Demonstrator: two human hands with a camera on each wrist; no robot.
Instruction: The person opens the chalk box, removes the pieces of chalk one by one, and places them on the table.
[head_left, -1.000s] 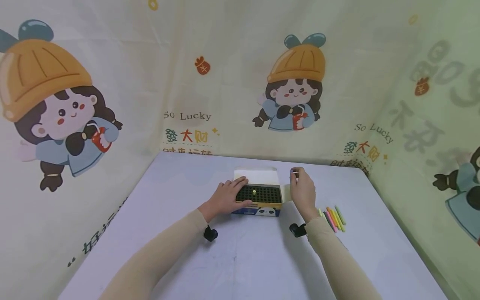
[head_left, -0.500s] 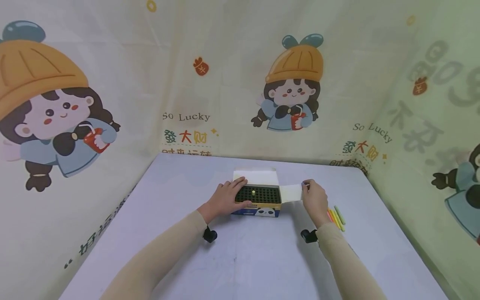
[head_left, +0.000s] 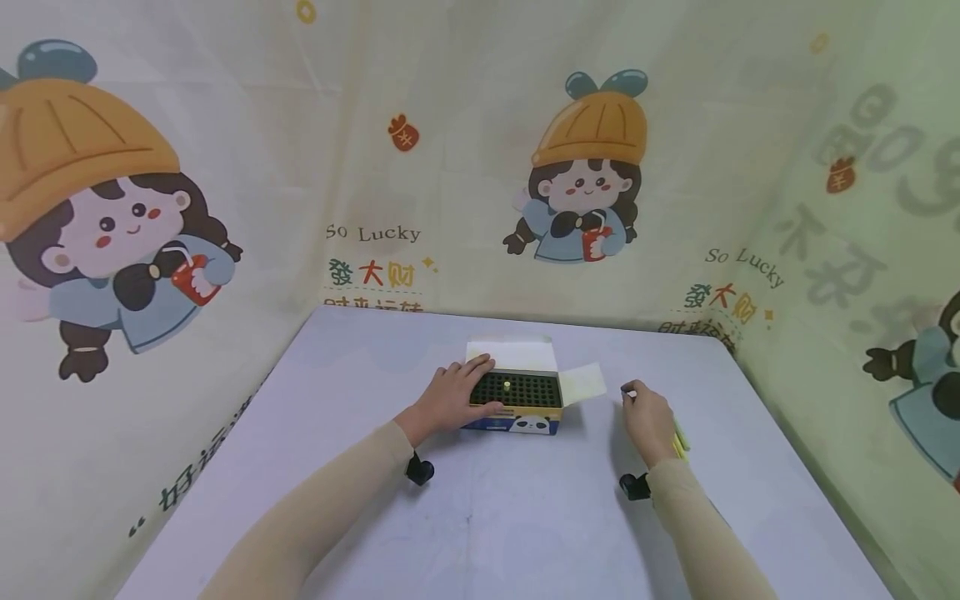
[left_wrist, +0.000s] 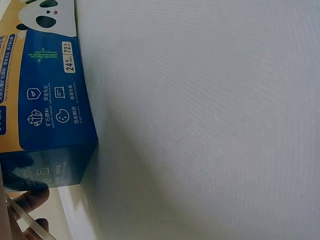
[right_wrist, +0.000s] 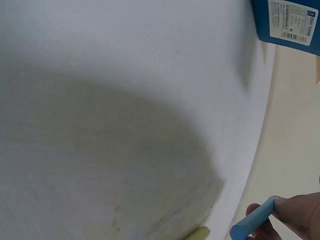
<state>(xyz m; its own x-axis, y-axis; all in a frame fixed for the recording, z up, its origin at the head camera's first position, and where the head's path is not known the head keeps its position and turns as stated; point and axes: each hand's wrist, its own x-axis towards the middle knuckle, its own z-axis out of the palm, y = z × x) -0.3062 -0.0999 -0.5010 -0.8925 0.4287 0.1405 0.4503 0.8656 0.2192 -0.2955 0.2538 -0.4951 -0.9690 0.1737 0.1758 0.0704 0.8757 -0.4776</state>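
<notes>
My left hand (head_left: pixel 450 396) holds the left end of a blue and yellow chalk box (head_left: pixel 534 423), thumb at the front and fingers towards the back. The box stands with its lid raised, showing a black holder full of holes (head_left: pixel 536 389); one pale yellow chalk (head_left: pixel 507 386) sticks up from it. To the right of the box, my right hand (head_left: pixel 648 417) is above the table, pinching a light blue chalk stick (right_wrist: pixel 252 222) between thumb and fingers. In the left wrist view, the box's printed front (left_wrist: pixel 55 95) fills the upper left.
Green and yellow chalk sticks (head_left: pixel 681 446) lie by my right wrist, partly hidden by it. A white side flap (head_left: pixel 582 383) juts out from the box's right end, and the white lid (head_left: pixel 512 354) stands behind it. Patterned cloth (head_left: pixel 457 192) hangs behind the white table (head_left: pixel 465 533).
My right hand has moved right and nearer, away from the box, over the loose chalks. The side flap now stands out to the right, released by that hand. My left hand has stayed put.
</notes>
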